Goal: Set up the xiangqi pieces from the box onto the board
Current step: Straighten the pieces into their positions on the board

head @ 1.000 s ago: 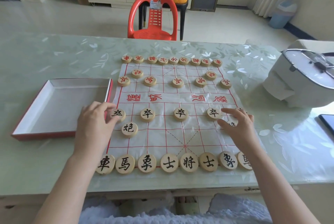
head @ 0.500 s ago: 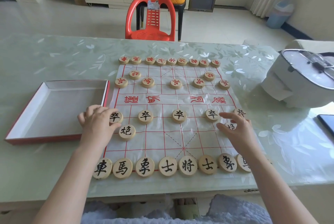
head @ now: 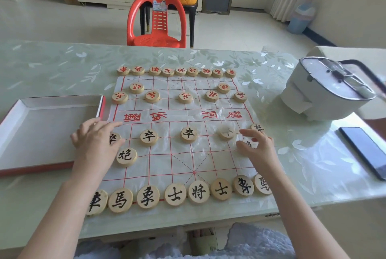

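Observation:
The board (head: 179, 160) is a thin sheet with red lines on the table. Red pieces (head: 176, 71) fill the far rows. Black pieces (head: 198, 192) line the near edge, with black soldiers (head: 189, 134) along their row and a black cannon (head: 126, 155) at the left. My left hand (head: 95, 140) pinches the leftmost black soldier (head: 113, 138) between thumb and forefinger at the board's left edge. My right hand (head: 258, 147) has thumb and forefinger around the right black cannon (head: 249, 143), partly hidden. The box (head: 62, 98), white inside with red edges, holds nothing.
A white lidded appliance (head: 328, 93) stands at the right, close to the board's far right corner. A dark phone (head: 365, 151) lies in front of it. A red plastic chair (head: 156, 22) stands beyond the table. The table's front edge (head: 188, 220) runs just below the near pieces.
The view has shifted slightly. My left hand closed in on the leftmost soldier. My right hand drew back a little onto the right cannon, uncovering the rightmost soldier.

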